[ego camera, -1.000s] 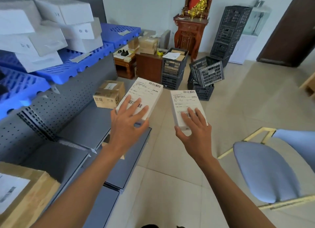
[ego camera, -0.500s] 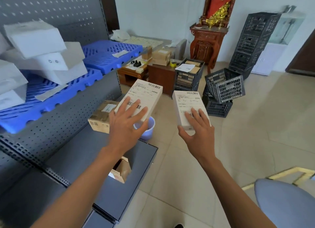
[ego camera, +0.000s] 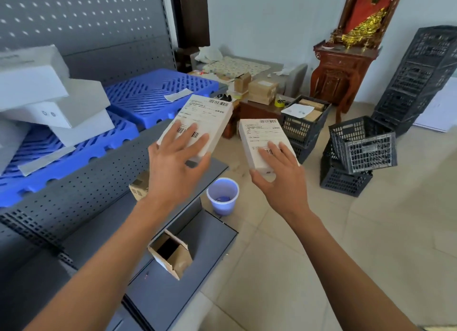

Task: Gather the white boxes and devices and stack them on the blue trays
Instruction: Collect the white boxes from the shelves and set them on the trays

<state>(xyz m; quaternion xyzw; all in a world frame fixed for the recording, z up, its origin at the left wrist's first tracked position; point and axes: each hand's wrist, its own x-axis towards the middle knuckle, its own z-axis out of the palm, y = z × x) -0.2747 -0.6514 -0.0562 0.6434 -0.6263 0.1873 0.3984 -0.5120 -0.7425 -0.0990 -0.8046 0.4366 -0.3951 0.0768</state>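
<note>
Each hand carries one flat white box with a printed barcode label on its top face. The left hand (ego camera: 176,162) has its fingers spread across the label and its thumb hooked round the near corner of the left box (ego camera: 197,124), which hangs just off the front edge of the far blue tray (ego camera: 158,95), tilted toward it. The right hand (ego camera: 278,174) clasps the right box (ego camera: 265,142) the same way, fingers laid over the top and thumb tucked under the near end; this box is farther from that tray, out over the tiled floor (ego camera: 333,244) and above a small lilac cup (ego camera: 222,194). Part of the job looks done: a loose heap of white boxes (ego camera: 57,100) already sits on the near blue tray (ego camera: 64,155), which lies alongside the far one on the same grey shelf (ego camera: 81,182) (the heap is tilted rather than squared up). The far tray holds only a slip of paper (ego camera: 178,94), so it seems the likely landing spot for the two boxes in hand. What remains, by my reading, is setting both down and perhaps tidying the pile; whether more white boxes or devices wait elsewhere cannot be told, since the other cartons (ego camera: 262,90) beyond the far tray look brown.
</note>
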